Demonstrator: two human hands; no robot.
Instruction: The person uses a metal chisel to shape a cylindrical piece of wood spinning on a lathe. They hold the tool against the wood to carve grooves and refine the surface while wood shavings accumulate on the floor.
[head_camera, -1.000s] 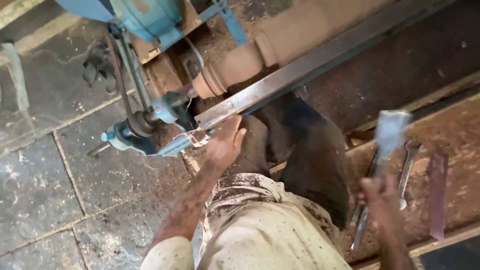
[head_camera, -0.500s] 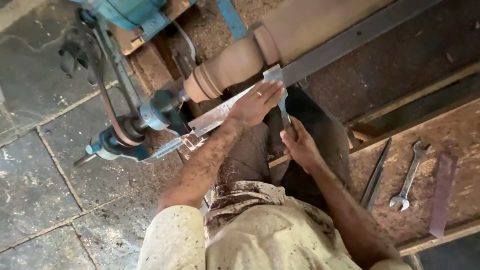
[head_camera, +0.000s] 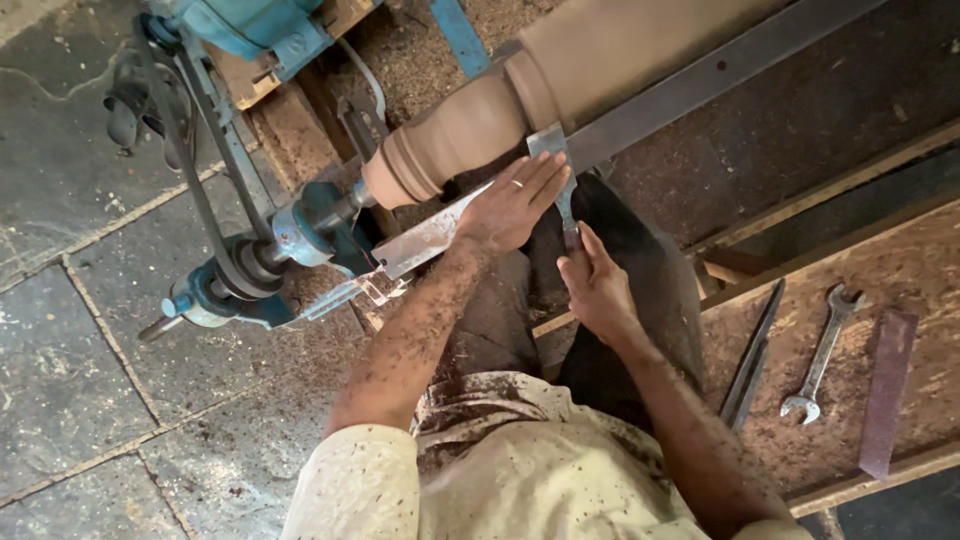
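Both hands work one chisel: left hand fingers flat on blade, right hand fingers clamped round handle.

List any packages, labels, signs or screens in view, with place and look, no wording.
None show in this view: no package, label, sign or screen.
What is there instead: a wooden spindle on a lathe, a chisel under the left hand and in the right hand, and a wrench on the bench.
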